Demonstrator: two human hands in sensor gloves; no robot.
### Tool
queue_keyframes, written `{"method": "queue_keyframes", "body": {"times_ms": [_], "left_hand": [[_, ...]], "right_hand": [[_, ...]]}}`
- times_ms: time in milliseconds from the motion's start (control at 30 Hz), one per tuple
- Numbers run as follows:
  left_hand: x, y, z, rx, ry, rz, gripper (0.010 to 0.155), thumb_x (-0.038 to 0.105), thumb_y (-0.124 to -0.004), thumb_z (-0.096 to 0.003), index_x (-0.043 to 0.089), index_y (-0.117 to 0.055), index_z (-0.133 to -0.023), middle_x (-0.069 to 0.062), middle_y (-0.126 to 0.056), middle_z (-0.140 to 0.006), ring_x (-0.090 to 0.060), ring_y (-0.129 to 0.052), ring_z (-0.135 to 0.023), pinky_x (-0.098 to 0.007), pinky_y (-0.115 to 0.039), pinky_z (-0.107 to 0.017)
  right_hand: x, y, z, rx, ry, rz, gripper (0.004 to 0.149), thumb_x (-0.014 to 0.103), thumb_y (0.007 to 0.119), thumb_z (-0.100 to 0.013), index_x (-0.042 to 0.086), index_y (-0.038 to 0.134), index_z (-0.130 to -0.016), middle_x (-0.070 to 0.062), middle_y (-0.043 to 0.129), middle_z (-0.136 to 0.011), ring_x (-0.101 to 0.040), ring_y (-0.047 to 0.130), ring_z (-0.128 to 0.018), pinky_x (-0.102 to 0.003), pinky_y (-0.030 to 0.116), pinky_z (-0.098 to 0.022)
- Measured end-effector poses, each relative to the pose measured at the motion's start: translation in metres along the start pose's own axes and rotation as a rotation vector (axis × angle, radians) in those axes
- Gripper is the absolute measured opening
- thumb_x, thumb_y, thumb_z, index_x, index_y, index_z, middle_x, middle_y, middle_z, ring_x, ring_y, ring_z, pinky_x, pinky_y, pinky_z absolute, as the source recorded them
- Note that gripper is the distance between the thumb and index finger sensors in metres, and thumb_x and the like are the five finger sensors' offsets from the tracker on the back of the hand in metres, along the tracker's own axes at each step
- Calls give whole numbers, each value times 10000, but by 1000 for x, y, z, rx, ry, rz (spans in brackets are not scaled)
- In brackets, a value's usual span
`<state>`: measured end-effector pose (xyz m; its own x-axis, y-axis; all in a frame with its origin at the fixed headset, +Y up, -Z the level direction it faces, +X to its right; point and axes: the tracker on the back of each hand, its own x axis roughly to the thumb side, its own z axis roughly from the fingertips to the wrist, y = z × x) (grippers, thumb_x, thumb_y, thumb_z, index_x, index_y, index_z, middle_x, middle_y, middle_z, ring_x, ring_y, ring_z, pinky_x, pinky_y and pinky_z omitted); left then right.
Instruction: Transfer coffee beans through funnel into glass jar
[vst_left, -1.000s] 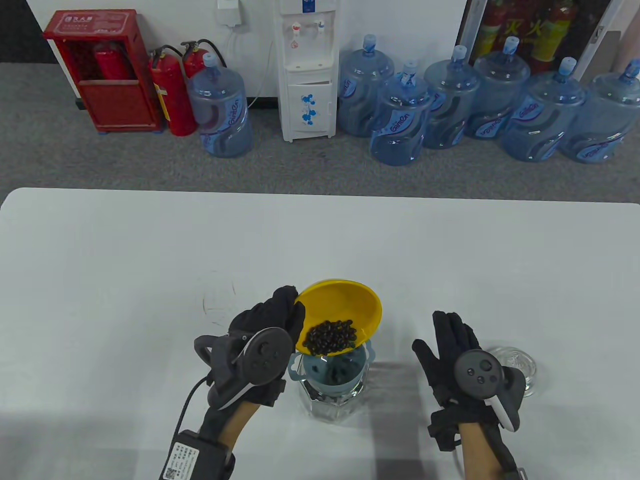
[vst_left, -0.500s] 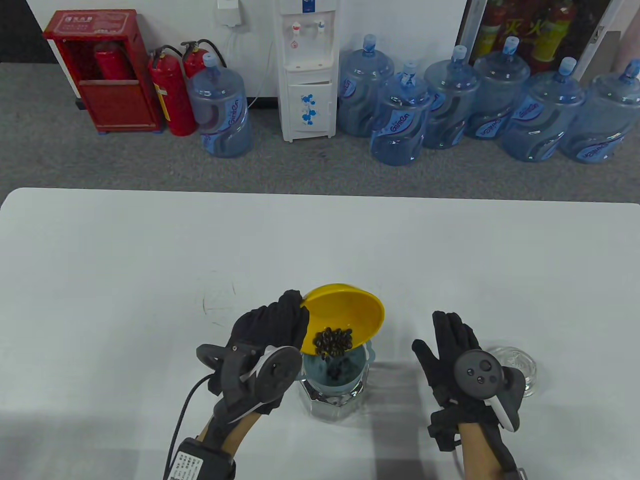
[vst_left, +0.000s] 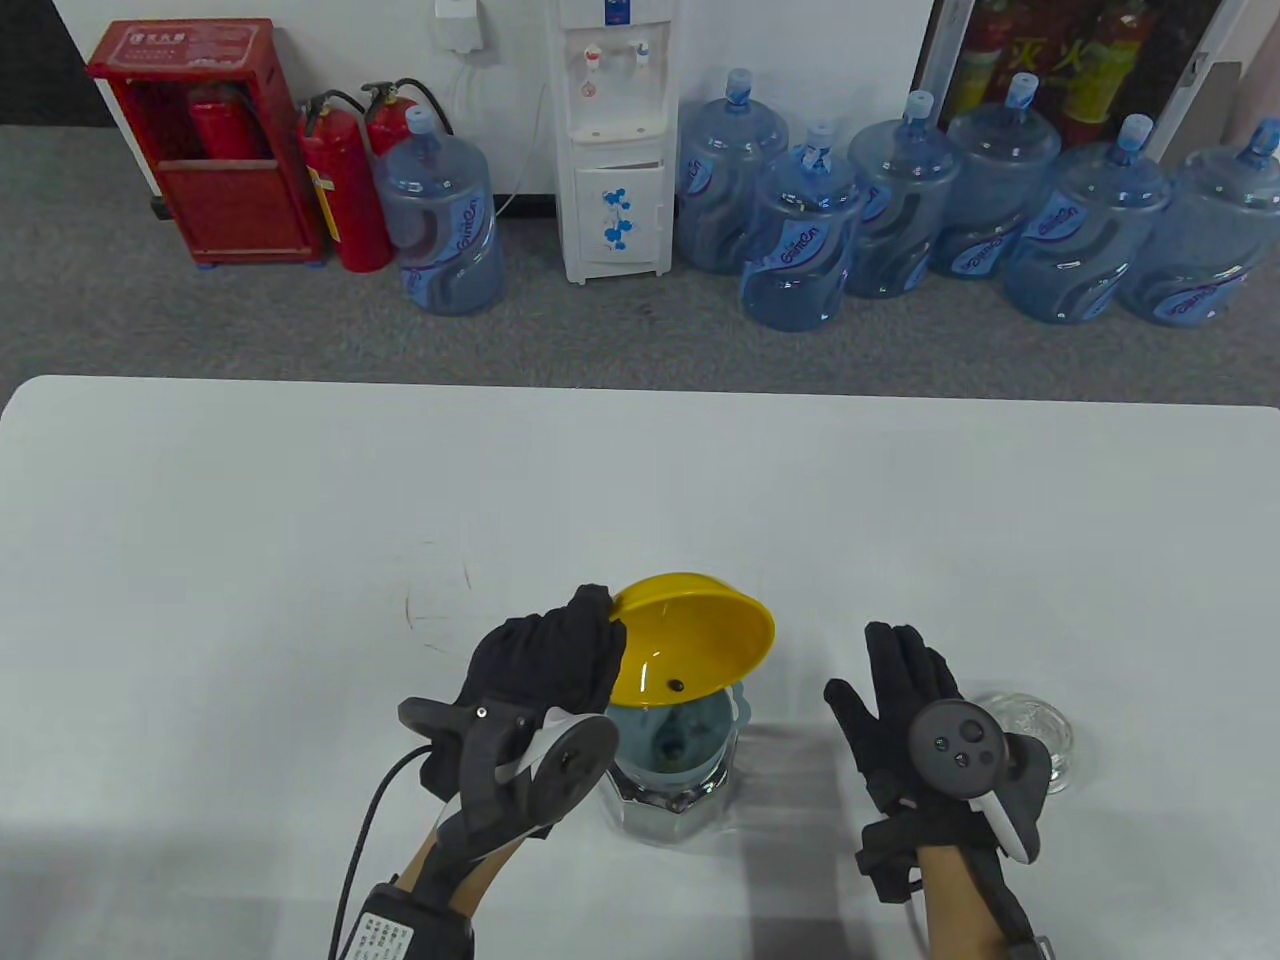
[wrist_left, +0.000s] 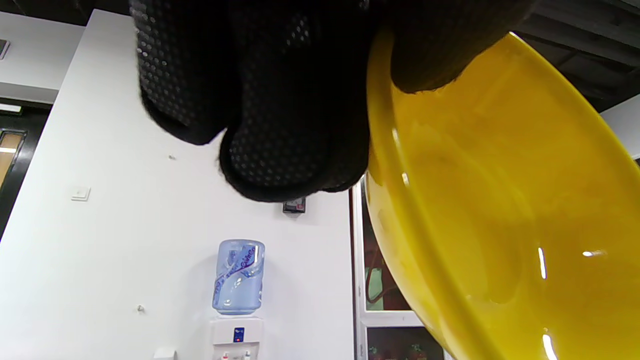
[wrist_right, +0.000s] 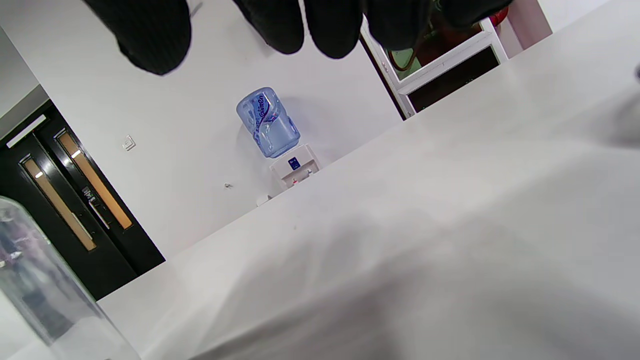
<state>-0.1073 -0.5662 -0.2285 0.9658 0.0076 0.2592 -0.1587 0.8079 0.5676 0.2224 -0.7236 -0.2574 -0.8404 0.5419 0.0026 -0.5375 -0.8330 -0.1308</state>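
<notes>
My left hand (vst_left: 545, 665) grips the rim of a yellow bowl (vst_left: 695, 640) and holds it steeply tilted over a pale blue funnel (vst_left: 672, 745). The funnel sits in the mouth of a faceted glass jar (vst_left: 665, 805). One coffee bean (vst_left: 677, 686) clings inside the bowl; a few dark beans (vst_left: 672, 744) lie in the funnel. In the left wrist view my fingers (wrist_left: 280, 125) clamp the bowl (wrist_left: 500, 225). My right hand (vst_left: 905, 715) hovers empty with its fingers spread, to the right of the jar. Its fingertips (wrist_right: 330, 25) show in the right wrist view.
A glass lid (vst_left: 1035, 740) lies on the white table (vst_left: 300, 500) just right of my right hand. The jar's edge (wrist_right: 35, 285) shows at the left of the right wrist view. Water bottles (vst_left: 800, 240) and a dispenser (vst_left: 612, 140) stand on the floor beyond the table.
My left hand has tipped the bowl steeper. The pile of beans has slid out of it into the funnel, leaving one bean. My right hand has not moved.
</notes>
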Motion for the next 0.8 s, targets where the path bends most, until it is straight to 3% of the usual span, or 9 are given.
{"method": "queue_keyframes", "body": {"times_ms": [433, 600, 800], "left_hand": [[4, 5, 10, 118, -58, -72, 371, 440, -796, -549, 232, -775, -855, 80, -1038, -617, -107, -1145, -428, -375, -933, -499], [10, 8, 16, 206, -162, -151, 368, 452, -793, -548, 243, -771, -850, 102, -1035, -614, -88, -1146, -424, -363, -937, -498], [8, 11, 16, 211, -123, -127, 366, 449, -794, -547, 240, -774, -847, 100, -1037, -610, -92, -1147, -419, -365, -938, -493]], "right_hand": [[0, 0, 0, -1, 0, 11, 748, 585, 624, -666, 164, 409, -1247, -202, 349, -1283, -516, 394, -1133, -704, 394, -760], [0, 0, 0, -2, 0, 13, 747, 583, 623, -668, 163, 410, -1248, -203, 351, -1283, -517, 394, -1133, -704, 394, -760], [0, 0, 0, -3, 0, 10, 751, 585, 625, -666, 162, 409, -1247, -203, 351, -1282, -517, 395, -1133, -704, 394, -760]]}}
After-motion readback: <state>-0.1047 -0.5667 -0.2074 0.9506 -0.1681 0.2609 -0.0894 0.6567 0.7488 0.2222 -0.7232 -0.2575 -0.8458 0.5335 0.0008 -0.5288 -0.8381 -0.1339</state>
